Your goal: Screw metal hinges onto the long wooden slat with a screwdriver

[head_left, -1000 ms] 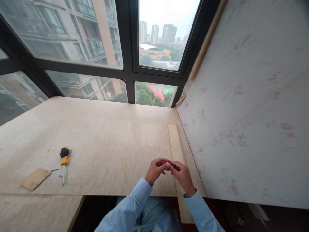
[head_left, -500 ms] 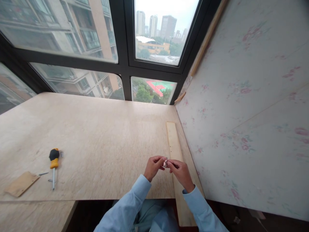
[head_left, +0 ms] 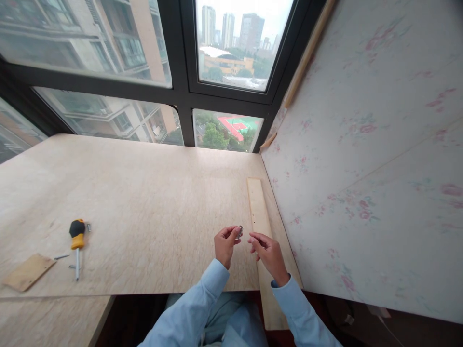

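Note:
My left hand (head_left: 224,243) pinches a small metal piece (head_left: 240,231) between thumb and fingertips, just above the pale wooden table top (head_left: 144,202). My right hand (head_left: 266,253) hovers a little to its right, fingers curled together, and I cannot make out whether it holds anything. Both hands sit over the near end of a long thin wooden strip (head_left: 257,207) that lies along the table's right side and overhangs its front edge.
A yellow-and-black screwdriver (head_left: 76,238) lies at the left with a few loose screws (head_left: 62,257) and a small wooden plate (head_left: 27,272). A floral-papered panel (head_left: 361,159) leans on the right. Dark-framed windows (head_left: 181,101) stand behind the table.
My hands, pressed together around the small metal piece before, have drawn apart. The piece stays in my left hand. The view has shifted slightly right.

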Demonstrator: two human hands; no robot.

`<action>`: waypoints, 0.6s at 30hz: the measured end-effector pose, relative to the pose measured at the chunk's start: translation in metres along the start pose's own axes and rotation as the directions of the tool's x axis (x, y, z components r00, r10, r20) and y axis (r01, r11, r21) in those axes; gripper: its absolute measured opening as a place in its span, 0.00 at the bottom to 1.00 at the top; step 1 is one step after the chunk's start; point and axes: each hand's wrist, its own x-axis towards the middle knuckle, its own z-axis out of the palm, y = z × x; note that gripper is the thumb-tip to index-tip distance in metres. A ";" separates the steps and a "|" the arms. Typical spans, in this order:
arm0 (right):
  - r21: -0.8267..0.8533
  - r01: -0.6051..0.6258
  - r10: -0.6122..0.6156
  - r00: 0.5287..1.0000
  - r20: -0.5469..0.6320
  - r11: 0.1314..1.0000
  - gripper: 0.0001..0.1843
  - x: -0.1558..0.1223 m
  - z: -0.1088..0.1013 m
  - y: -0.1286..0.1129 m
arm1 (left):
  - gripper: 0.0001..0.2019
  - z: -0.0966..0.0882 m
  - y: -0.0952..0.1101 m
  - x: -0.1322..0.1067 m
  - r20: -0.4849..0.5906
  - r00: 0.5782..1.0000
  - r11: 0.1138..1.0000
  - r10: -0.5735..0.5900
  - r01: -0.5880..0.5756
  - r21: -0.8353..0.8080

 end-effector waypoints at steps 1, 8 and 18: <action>-0.004 -0.006 0.006 1.000 0.013 1.000 0.26 0.001 0.002 0.002 | 0.19 0.001 -0.003 0.000 -0.028 1.000 1.000 -0.003 0.003 -0.023; -0.113 0.064 -0.055 0.995 0.083 0.991 0.22 0.010 0.010 0.005 | 0.17 0.005 -0.016 -0.008 0.024 0.998 0.998 0.056 -0.055 -0.014; -0.116 0.075 -0.059 0.990 0.131 0.990 0.23 0.014 0.001 0.000 | 0.14 0.007 -0.006 -0.014 0.105 0.982 0.981 0.157 -0.167 0.101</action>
